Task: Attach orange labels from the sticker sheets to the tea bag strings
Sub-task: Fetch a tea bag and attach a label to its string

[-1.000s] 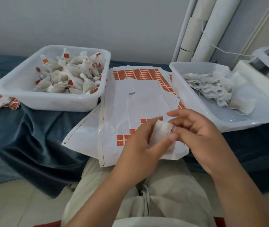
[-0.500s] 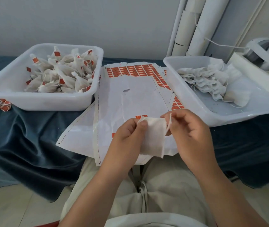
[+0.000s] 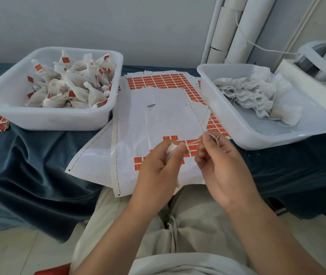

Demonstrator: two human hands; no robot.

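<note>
Tea bag (image 3: 171,153) bunched in left hand (image 3: 159,167), string (image 3: 195,141) runs up-right to right hand (image 3: 220,165).

Orange labels (image 3: 193,141) on white sticker sheets (image 3: 158,120), white bins (image 3: 51,118), dark teal cloth (image 3: 29,165)

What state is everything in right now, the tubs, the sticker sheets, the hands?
left tub: heaped with labelled tea bags
right tub: partly filled, unlabelled bags
sticker sheets: top one mostly peeled
tea bag: bunched in left hand
string: pulled taut by right hand
</note>
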